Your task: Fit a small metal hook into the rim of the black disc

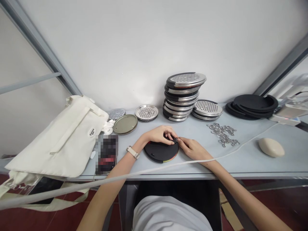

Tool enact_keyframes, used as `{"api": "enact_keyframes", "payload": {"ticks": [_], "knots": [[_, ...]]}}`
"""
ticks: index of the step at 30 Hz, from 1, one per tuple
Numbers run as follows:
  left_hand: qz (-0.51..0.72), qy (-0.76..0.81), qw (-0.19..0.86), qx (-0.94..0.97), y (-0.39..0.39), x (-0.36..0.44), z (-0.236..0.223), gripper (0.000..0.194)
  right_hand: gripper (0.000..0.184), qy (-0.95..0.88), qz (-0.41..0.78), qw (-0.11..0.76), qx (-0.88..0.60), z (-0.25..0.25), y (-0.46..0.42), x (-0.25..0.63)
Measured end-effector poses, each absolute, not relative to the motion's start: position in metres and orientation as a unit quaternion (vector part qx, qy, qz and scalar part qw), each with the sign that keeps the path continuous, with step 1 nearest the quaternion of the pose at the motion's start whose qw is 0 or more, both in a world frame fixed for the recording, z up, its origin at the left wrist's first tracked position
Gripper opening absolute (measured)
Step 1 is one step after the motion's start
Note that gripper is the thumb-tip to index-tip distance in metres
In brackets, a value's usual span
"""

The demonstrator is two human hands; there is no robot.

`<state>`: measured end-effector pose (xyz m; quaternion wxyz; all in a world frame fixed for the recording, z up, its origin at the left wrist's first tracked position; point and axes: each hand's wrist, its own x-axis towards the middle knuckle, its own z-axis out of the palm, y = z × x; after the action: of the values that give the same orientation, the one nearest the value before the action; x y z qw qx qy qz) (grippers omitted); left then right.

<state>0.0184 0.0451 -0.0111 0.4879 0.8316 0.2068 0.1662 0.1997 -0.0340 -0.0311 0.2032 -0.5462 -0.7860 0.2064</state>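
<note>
A round black disc (161, 152), with a thin red and yellow edge showing along its lower right rim, lies flat on the table before me. My left hand (162, 134) reaches over its upper part, fingers bent and gripping near the upper right rim. At that same rim, the fingertips of my right hand (190, 147) pinch a small metal clip (176, 139), largely hidden by the fingers. Several similar metal clips (222, 133) lie in a loose heap to the right.
Behind the disc rises a tall stack of round graters (184, 96), beside a shorter stack (207, 109). Black round trays (255, 106) sit at right, near a cream oval object (271, 147). A white bag (60, 138) leans at left. One pale cable (141, 172) crosses the foreground.
</note>
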Motion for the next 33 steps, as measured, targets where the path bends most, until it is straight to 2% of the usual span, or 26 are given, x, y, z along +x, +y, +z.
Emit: {"api": "enact_keyframes", "payload": {"ticks": [33], "knots": [[0.168,0.198,0.487,0.834,0.0444,0.0191,-0.0122,0.034,0.034,-0.776,0.234,0.233,-0.538,-0.0307,-0.0337,0.1997]]}}
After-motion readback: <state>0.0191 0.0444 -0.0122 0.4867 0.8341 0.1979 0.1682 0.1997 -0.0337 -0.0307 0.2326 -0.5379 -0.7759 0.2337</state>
